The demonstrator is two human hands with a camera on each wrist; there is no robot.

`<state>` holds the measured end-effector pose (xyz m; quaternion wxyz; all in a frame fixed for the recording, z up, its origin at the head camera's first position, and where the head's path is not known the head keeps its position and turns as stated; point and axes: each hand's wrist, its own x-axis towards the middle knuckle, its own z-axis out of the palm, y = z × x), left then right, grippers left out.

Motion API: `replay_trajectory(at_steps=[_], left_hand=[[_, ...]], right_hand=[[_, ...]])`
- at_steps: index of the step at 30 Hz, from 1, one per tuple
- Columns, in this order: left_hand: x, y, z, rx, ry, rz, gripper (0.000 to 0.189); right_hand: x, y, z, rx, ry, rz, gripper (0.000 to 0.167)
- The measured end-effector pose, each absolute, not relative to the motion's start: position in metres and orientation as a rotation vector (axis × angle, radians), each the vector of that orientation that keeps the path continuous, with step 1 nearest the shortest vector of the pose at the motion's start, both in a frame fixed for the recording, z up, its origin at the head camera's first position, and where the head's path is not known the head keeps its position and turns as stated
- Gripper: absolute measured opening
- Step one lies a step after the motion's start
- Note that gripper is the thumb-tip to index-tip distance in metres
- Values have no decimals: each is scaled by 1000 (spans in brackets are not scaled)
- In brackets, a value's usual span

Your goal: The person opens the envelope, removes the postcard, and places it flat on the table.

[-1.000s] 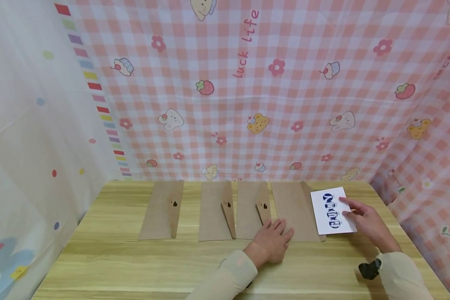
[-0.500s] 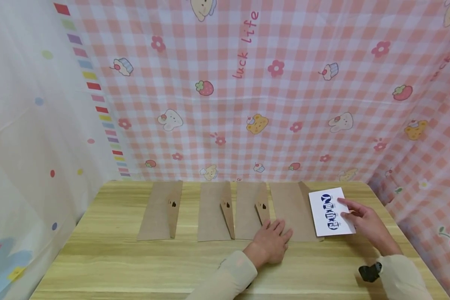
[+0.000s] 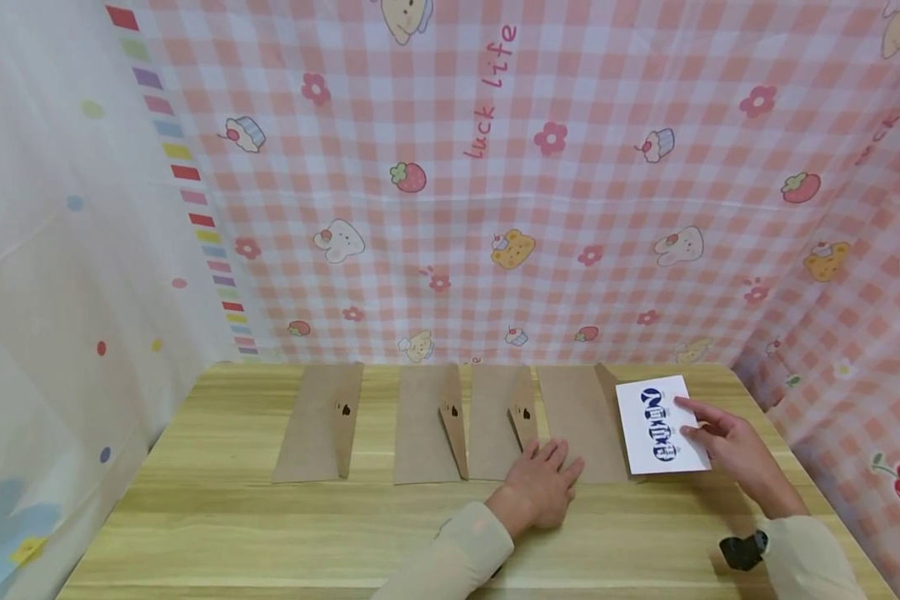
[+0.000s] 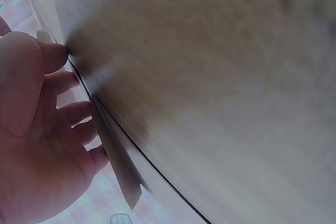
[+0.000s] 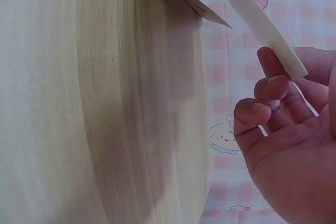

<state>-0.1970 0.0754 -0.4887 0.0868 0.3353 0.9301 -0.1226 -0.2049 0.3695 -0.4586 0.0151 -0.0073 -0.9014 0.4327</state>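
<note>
Head view is showing the right hand (image 3: pixel 738 446) pinching the right edge of a white card (image 3: pixel 641 429) with dark blue print, thumb and fingers clamped on it. The card is partly covering the flap side of the far-right brown envelope (image 3: pixel 573 417); whether the two are touching, one cannot tell. The left hand (image 3: pixel 540 487) is resting on that envelope's near edge, fingers slightly apart. Three more brown envelopes (image 3: pixel 423 429) are lying in a row farther left on the wooden worktop (image 3: pixel 330 542).
</note>
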Motion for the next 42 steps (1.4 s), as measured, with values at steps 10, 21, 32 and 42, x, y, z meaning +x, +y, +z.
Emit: replay_trajectory(at_steps=[10, 21, 32, 42], left_hand=[[-197, 76, -489, 990, 2763, -373, 52], [-197, 76, -488, 985, 2759, -362, 52], [-197, 76, -487, 980, 2765, -351, 52], [-196, 75, -488, 981, 2772, -328, 52]], right_hand=[[-197, 366, -451, 27, -2786, 1328, 53], [-191, 368, -449, 56, -2803, 1334, 55], [-185, 368, -448, 109, -2801, 1407, 57], [-179, 369, -451, 187, -2801, 1482, 55]])
